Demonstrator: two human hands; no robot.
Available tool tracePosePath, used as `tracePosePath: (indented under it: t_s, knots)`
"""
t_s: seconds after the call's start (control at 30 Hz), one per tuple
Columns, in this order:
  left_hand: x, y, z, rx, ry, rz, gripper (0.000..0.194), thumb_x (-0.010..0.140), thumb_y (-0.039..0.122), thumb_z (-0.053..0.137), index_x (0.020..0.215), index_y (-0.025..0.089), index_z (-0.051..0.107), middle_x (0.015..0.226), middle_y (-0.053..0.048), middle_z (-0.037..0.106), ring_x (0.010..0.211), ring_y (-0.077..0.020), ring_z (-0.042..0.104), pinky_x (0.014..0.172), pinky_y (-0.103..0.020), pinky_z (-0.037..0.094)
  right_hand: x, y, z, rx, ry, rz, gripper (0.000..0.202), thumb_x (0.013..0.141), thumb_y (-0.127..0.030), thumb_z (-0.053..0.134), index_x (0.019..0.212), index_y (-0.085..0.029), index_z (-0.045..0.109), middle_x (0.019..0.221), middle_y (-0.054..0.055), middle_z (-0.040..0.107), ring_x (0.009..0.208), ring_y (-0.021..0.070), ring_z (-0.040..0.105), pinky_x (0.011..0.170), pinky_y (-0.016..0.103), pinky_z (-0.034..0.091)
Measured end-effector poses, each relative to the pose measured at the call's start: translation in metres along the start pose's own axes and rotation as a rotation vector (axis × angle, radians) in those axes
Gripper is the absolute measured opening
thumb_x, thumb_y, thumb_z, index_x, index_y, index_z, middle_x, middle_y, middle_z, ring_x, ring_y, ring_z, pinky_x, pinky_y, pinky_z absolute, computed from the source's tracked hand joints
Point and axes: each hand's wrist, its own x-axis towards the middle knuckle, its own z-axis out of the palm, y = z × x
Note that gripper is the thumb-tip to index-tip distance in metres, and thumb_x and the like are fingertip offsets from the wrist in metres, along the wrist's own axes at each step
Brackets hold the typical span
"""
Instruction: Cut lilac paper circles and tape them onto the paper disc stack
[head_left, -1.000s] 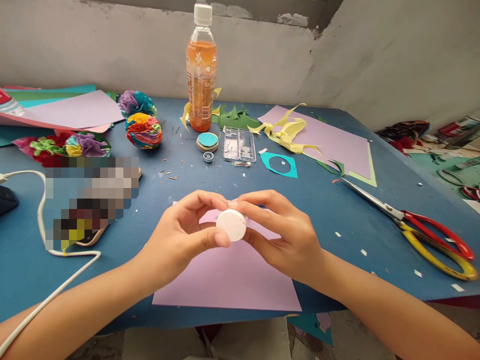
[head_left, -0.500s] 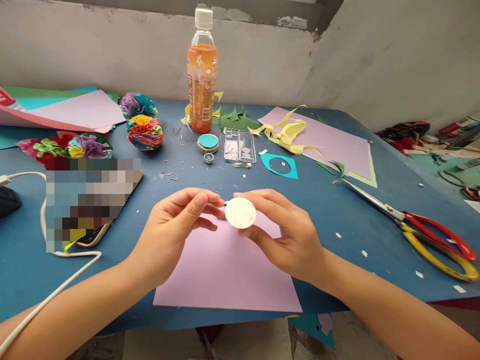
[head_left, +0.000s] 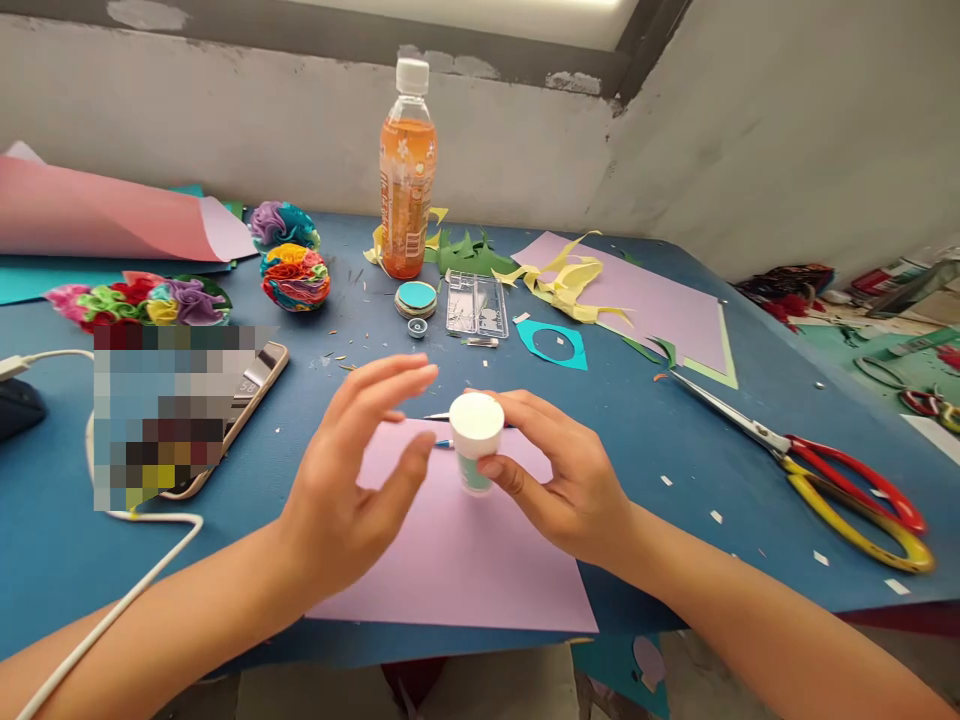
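Right hand (head_left: 566, 480) holds the small bottle (head_left: 475, 440) alone; the left hand (head_left: 341, 490) has drawn back from it.

Half a second ago the bottle showed mainly its round white end, with the left fingertips close to it; now it stands more upright and its side is visible. It has a white cap (head_left: 478, 418) over a pale green body. The right thumb and fingers grip it from three o'clock. The left hand, at nine o'clock, is loosely spread, thumb apart from the fingers, with nothing held. Beneath the bottle is a lilac sheet (head_left: 465, 575); I cannot tell whether they touch. Farther out, a drink bottle (head_left: 407, 200) stands at eleven o'clock, and scissors (head_left: 785, 446) lie at three o'clock.
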Motion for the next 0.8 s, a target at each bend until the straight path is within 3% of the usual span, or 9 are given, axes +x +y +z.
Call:
tracePosePath:
  t_s: [0.07, 0.17, 0.27, 0.37, 0.47, 0.57, 0.63, 0.7, 0.8]
  knots:
    - [-0.0004, -0.0021, -0.0024, 0.255, -0.023, 0.309, 0.054, 0.078, 0.010, 0.062, 0.126, 0.030, 0.050, 0.138, -0.007, 0.047, 0.123, -0.0237, 0.049, 0.100, -0.038, 0.045, -0.0006, -0.0002, 0.0009, 0.018, 0.004, 0.002, 0.027, 0.088, -0.026, 0.057, 0.114, -0.019, 0.056, 0.101, 0.008, 0.068, 0.089, 0.0170, 0.063, 0.075, 0.031, 0.053]
    - [0.0008, -0.0044, -0.0044, 0.409, -0.105, 0.452, 0.063, 0.077, 0.009, 0.062, 0.134, 0.029, 0.042, 0.141, -0.009, 0.044, 0.129, -0.0244, 0.043, 0.108, -0.041, 0.035, -0.0012, -0.0003, 0.0016, 0.038, 0.008, -0.003, 0.029, 0.087, -0.024, 0.059, 0.115, -0.019, 0.057, 0.102, 0.008, 0.068, 0.090, 0.0161, 0.062, 0.076, 0.030, 0.053]
    - [0.0010, -0.0048, -0.0034, 0.353, -0.090, 0.434, 0.081, 0.079, 0.015, 0.062, 0.146, 0.026, 0.019, 0.145, -0.012, 0.040, 0.132, -0.0260, 0.041, 0.107, -0.041, 0.037, -0.0008, -0.0005, 0.0014, 0.053, 0.014, -0.009, 0.028, 0.087, -0.024, 0.059, 0.114, -0.017, 0.057, 0.101, 0.008, 0.068, 0.089, 0.0152, 0.062, 0.074, 0.028, 0.053]
    - [-0.0004, -0.0038, -0.0018, 0.371, -0.137, 0.418, 0.075, 0.081, 0.016, 0.059, 0.144, 0.030, 0.022, 0.147, -0.012, 0.038, 0.134, -0.0277, 0.039, 0.107, -0.045, 0.036, 0.0001, -0.0012, 0.0013, 0.051, 0.014, -0.001, 0.026, 0.087, -0.023, 0.058, 0.112, -0.018, 0.057, 0.100, 0.007, 0.068, 0.090, 0.0152, 0.062, 0.076, 0.029, 0.053]
    - [-0.0014, -0.0023, -0.0013, 0.346, -0.138, 0.381, 0.081, 0.081, 0.017, 0.059, 0.147, 0.027, 0.013, 0.147, -0.015, 0.037, 0.135, -0.0284, 0.038, 0.107, -0.046, 0.035, 0.0005, -0.0022, 0.0013, 0.045, 0.020, 0.006, 0.025, 0.087, -0.025, 0.058, 0.111, -0.019, 0.057, 0.099, 0.007, 0.068, 0.089, 0.0159, 0.062, 0.075, 0.030, 0.054]
    - [-0.0017, -0.0014, -0.0014, 0.355, -0.148, 0.373, 0.077, 0.080, 0.016, 0.060, 0.145, 0.030, 0.020, 0.149, -0.013, 0.034, 0.136, -0.0283, 0.035, 0.109, -0.046, 0.033, 0.0007, -0.0025, 0.0008, 0.048, 0.018, 0.001, 0.025, 0.087, -0.025, 0.058, 0.111, -0.019, 0.057, 0.098, 0.007, 0.068, 0.087, 0.0163, 0.063, 0.074, 0.031, 0.055]
    - [-0.0023, -0.0012, -0.0012, 0.304, -0.142, 0.342, 0.084, 0.079, 0.016, 0.062, 0.147, 0.029, 0.013, 0.150, -0.013, 0.031, 0.138, -0.0280, 0.032, 0.110, -0.046, 0.031, 0.0004, -0.0022, 0.0008, 0.041, 0.018, -0.004, 0.025, 0.087, -0.025, 0.058, 0.111, -0.019, 0.057, 0.099, 0.007, 0.068, 0.088, 0.0165, 0.063, 0.075, 0.031, 0.055]
    - [-0.0034, -0.0014, -0.0005, 0.219, -0.134, 0.288, 0.093, 0.078, 0.018, 0.064, 0.148, 0.027, 0.003, 0.151, -0.015, 0.029, 0.139, -0.0281, 0.030, 0.110, -0.046, 0.031, -0.0008, -0.0019, 0.0019, 0.037, 0.023, -0.013, 0.026, 0.086, -0.025, 0.059, 0.112, -0.019, 0.057, 0.100, 0.007, 0.068, 0.090, 0.0163, 0.063, 0.077, 0.031, 0.055]
    - [-0.0046, -0.0014, 0.0010, 0.099, -0.168, 0.096, 0.088, 0.077, 0.025, 0.068, 0.146, 0.029, 0.013, 0.147, -0.013, 0.037, 0.134, -0.0276, 0.039, 0.107, -0.045, 0.037, -0.0045, -0.0022, 0.0057, 0.076, 0.030, -0.009, 0.032, 0.085, -0.024, 0.062, 0.116, -0.020, 0.055, 0.101, 0.006, 0.069, 0.089, 0.0139, 0.064, 0.078, 0.028, 0.055]
